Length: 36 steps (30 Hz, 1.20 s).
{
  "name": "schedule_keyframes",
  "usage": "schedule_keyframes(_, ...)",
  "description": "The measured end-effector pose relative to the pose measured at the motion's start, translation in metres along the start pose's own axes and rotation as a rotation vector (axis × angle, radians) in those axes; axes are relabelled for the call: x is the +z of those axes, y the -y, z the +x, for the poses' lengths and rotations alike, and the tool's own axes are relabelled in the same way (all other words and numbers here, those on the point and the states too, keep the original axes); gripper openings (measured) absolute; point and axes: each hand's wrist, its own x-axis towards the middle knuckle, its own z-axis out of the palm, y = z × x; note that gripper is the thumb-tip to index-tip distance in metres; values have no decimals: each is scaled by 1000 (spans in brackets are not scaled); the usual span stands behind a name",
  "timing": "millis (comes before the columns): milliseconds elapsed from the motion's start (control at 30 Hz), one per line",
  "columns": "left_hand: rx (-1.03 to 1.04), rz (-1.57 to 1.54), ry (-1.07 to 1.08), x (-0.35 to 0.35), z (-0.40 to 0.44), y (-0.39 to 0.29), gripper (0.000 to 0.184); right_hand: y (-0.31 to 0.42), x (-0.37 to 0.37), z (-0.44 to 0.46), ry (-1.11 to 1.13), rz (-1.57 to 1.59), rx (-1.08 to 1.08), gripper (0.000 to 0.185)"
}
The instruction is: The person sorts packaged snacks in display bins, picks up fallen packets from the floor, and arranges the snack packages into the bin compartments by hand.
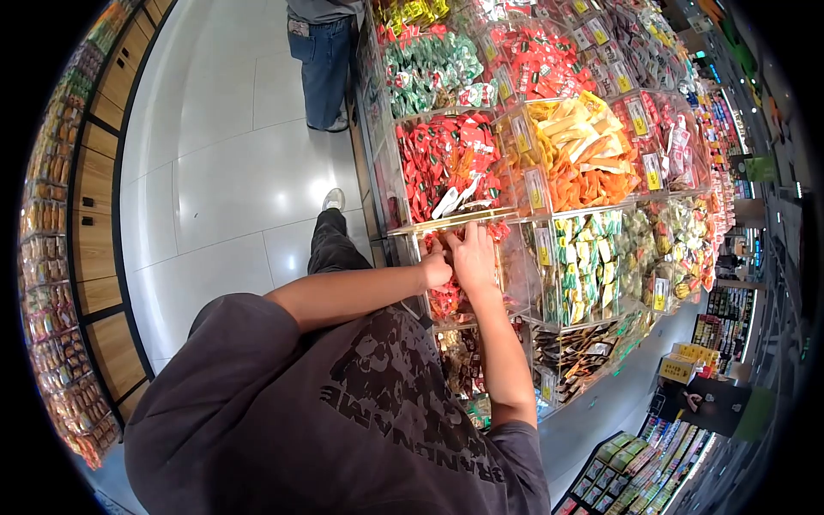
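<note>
My left hand (436,266) and my right hand (474,256) are close together over a clear bin of small red-wrapped packets (446,299). The left hand's fingers are drawn together and point into the bin. Just beside them, the right hand's fingers are bent downward, with their tips among the packets. Whatever either hand grips is hidden by the fingers. Directly beyond, a neighbouring bin holds more red packets (451,159), with a white scoop or tongs handle (446,202) lying on them.
Bins of orange-yellow packets (584,154) and green-white packets (588,266) stand to the right, with price tags (534,187). A person in jeans (324,73) stands farther along the display. Tiled floor (215,189) runs along the left, with a stocked shelf (51,249) past it.
</note>
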Motion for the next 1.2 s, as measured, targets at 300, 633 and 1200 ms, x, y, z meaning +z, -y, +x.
schedule_keyframes(300, -38, -175, 3, 2, 11, -1, 83, -8, -42, -2, 312, -80, -56, 76)
schedule_keyframes(633, -139, -313, -55, 6, 32, 13, 78, -17, -18, -5, 107, -114, -126, 52)
schedule_keyframes(1200, -109, -212, -212, 13, 38, 16, 65, 25, -7, -37, -124, 287, 626, 26)
